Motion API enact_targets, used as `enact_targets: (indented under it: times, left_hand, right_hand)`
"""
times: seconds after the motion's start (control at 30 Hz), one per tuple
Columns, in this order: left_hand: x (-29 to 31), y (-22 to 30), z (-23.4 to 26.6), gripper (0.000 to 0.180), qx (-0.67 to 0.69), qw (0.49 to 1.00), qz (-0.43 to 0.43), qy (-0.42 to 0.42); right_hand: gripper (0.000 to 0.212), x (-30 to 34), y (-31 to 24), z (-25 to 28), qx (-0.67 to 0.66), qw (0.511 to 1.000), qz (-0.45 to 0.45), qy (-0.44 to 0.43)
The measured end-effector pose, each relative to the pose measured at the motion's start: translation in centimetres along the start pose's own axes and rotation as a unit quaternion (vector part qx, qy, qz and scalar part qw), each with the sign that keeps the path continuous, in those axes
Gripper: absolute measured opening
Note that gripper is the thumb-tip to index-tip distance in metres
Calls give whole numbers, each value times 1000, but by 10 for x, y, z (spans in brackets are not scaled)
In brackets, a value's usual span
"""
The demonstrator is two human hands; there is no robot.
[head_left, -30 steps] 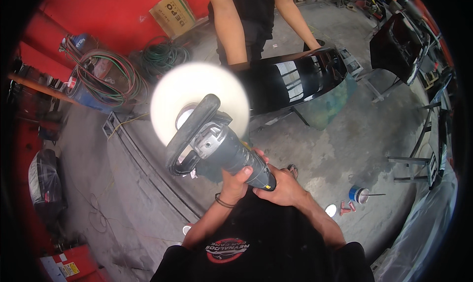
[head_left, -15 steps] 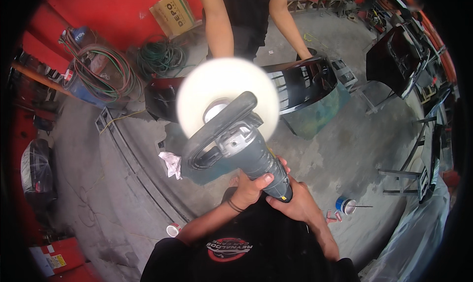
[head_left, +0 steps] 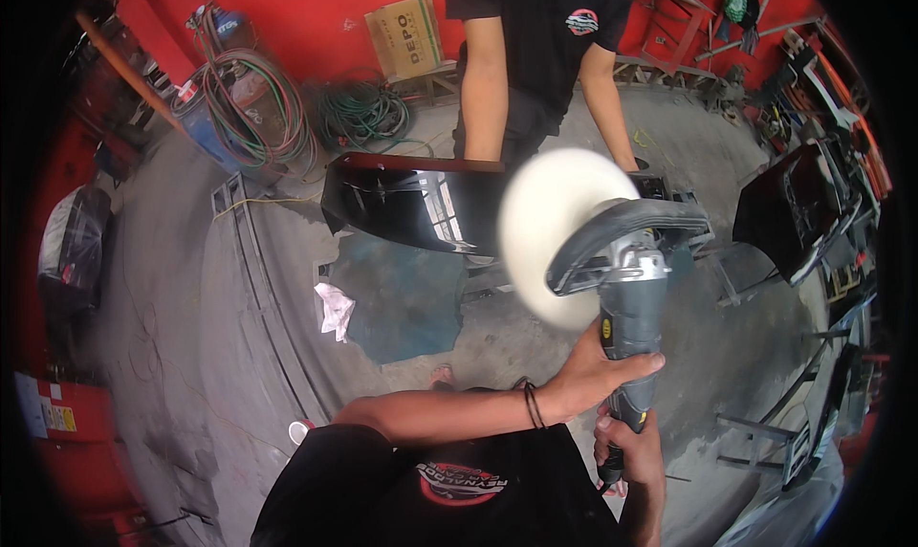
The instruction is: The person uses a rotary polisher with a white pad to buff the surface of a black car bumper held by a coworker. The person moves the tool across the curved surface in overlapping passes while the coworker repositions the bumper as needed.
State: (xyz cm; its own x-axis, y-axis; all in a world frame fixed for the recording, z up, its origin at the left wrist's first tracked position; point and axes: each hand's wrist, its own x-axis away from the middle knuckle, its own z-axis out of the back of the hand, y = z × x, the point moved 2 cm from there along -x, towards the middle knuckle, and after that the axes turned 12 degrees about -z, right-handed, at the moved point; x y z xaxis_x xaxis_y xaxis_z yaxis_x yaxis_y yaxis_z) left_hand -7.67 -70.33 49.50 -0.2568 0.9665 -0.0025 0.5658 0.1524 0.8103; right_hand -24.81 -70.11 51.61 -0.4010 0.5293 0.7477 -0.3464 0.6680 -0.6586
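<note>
Currently, both hands are clamped on a grey-&-blk polisher (head_left: 633, 308), which sticks up & fwd from them. L hand (head_left: 585, 373) wraps the mid body, thumb laid across it; R hand (head_left: 636, 447) is just behind, nearer the wearer, fingers curled round the rear grip. Blk bands (head_left: 533, 405) circle the L wrist. Fwd of the hands, a bit to their L, is the tool's round white pad (head_left: 550, 227), blurred, w/ a blk loop handle (head_left: 602, 228) beside it. Pad overlaps a glossy blk panel (head_left: 402, 203) in view; can't tell if they touch. Panel runs ahead of the hands, mostly to their L. Co-wkr (head_left: 526, 59) stands beyond it, arms down toward it, hands hidden. On the floor L of the hands: dark teal sheet (head_left: 406, 303), pale pink cloth (head_left: 335, 310) at its L edge. Farther fwd-L, hose coils (head_left: 359, 117) & a cardboard box (head_left: 402, 35) by the red wall (head_left: 311, 16). Well off to the R, another blk panel (head_left: 789, 207).
</note>
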Motion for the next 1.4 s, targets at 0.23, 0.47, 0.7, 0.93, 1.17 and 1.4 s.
enact_targets:
  times: [0.23,0.47,0.7,0.93,1.17,1.4]
  left_hand:
    - [-19,-22,-19,69,66,997,40,-5]
    - [-5,-14,-17,69,75,996,55,3]
    - [13,-6,-12,62,103,994,41,-2]
    - [28,3,4,59,116,993,34,-15]
    - [42,22,16,66,128,991,41,-20]
    - [55,39,36,56,124,991,41,-20]
  right_hand:
    - [34,6,-1,-4,-123,992,2,22]
    - [35,22,5,-24,-135,990,7,45]
    - [36,40,15,-40,-129,990,13,53]
    - [37,49,25,-68,-125,989,14,82]
    - [37,55,30,-93,-121,988,22,93]
    - [38,57,36,-114,-74,992,33,95]
